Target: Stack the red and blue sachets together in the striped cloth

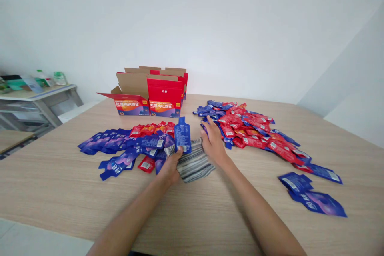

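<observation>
My left hand [171, 170] is closed, its thumb pressing on the lower end of a blue spouted pouch [182, 134] that stands upright with its printed back toward me. A grey striped cloth [195, 162] spreads between my hands, its left part beside the left fingers; whether they grip it too I cannot tell. My right hand [213, 141] reaches to the near left edge of a mixed pile, fingers stretched and apart by some blue pouches [207, 110]. Red pouches [234, 120] lie heaped on that pile. Left of my hands are overlapping blue pouches [115, 142] and red pouches [151, 129].
Red printed cartons [164, 98] with raised flaps stand at the back left, one with a flap [109, 96] jutting left. Two loose blue pouches [318, 202] lie at the right. A side table [39, 94] with bottles is at far left; a white wall [240, 28] rises behind.
</observation>
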Demonstrator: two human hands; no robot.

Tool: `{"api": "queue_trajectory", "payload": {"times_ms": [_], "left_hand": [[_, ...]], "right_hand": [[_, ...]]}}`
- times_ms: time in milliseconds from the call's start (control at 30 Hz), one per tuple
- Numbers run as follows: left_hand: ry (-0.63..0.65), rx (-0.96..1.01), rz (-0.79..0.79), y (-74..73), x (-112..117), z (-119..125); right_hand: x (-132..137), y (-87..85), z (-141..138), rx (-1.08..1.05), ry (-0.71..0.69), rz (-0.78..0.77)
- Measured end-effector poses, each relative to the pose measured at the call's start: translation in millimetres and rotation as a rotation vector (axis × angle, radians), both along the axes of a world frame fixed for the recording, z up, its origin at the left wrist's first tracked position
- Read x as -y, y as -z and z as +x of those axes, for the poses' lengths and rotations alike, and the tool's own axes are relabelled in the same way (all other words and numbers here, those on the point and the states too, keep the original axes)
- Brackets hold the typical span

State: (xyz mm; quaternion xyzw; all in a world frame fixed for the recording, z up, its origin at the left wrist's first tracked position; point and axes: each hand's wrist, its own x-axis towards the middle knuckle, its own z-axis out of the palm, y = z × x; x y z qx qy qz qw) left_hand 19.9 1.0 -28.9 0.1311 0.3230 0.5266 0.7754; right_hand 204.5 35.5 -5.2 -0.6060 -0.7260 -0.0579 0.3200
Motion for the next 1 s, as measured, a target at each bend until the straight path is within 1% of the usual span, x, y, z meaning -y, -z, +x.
{"api": "queue_trajectory", "payload": {"times_ms": [33,67,133,233,333,400,500,633,700,800,867,933,1000], "left_hand": [[-0.039,0.005,-0.036,-3.0,-3.8,-2.8],[-0.077,0.015,-0.062,-5.9,-7.9,-6.1],[-0.137,0.050,-0.081,-10.5,-16.1,-13.5],[-0.193,0.100,-0.065,-12.9,-26.2,-23.8],[-0.169,0.140,-0.045,-10.5,-30.2,-29.4],[-0.103,0.195,-0.004,-8.0,-28.5,-29.6],[0.000,0.241,0.058,-5.0,-19.8,-24.3],[0.173,0.201,0.100,-2.1,-3.6,-11.1],[0.235,0.192,0.109,-0.6,2.0,-5.9],[0.248,0.195,0.086,2.1,4.2,-2.7],[0.247,0.203,0.063,4.3,2.8,-2.9],[0.274,0.231,0.058,6.8,0.8,-3.6],[0.306,0.267,0.066,9.2,-0.7,-4.2]], "right_hand": [[-5.5,4.7,10.1,0.024,0.112,-0.129],[-10.2,10.5,19.5,0.043,0.169,-0.222],[-16.4,23.4,34.3,0.080,0.227,-0.343],[-17.9,40.4,42.2,0.133,0.284,-0.424],[-14.8,47.1,38.8,0.192,0.307,-0.475],[-12.6,45.4,36.6,0.221,0.316,-0.502],[-10.5,38.1,36.9,0.246,0.342,-0.534],[-8.7,30.1,36.7,0.253,0.371,-0.568],[-7.9,27.7,35.7,0.234,0.383,-0.567],[-8.0,21.7,37.8,0.177,0.383,-0.553],[-9.3,14.6,41.5,0.133,0.369,-0.533],[-10.8,5.5,43.1,0.098,0.331,-0.497],[-10.6,-4.0,38.5,0.079,0.271,-0.456]]}}
